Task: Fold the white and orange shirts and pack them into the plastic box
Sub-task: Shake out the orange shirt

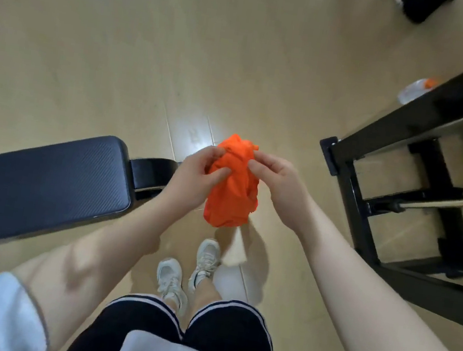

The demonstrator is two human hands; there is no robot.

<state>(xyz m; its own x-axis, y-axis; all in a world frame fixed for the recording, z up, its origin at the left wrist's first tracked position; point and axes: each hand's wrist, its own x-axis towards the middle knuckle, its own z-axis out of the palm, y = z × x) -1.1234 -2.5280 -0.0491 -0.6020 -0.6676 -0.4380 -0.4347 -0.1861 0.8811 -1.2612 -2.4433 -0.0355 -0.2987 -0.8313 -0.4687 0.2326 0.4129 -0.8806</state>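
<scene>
The orange shirt [233, 187] hangs bunched up in the air in front of me, above the wooden floor. My left hand [194, 175] pinches its upper left side between thumb and fingers. On the upper right edge of the cloth, my right hand [277, 182] grips with thumb and forefinger. The lower part of the shirt dangles loose above my feet. No white shirt and no plastic box are in view.
A padded black bench [39, 185] lies to my left. A black metal rack [403, 183] stands at the right, with a white and orange bottle [416, 88] on the floor behind it. My white shoes [189, 271] stand on the pale wooden floor [122, 53].
</scene>
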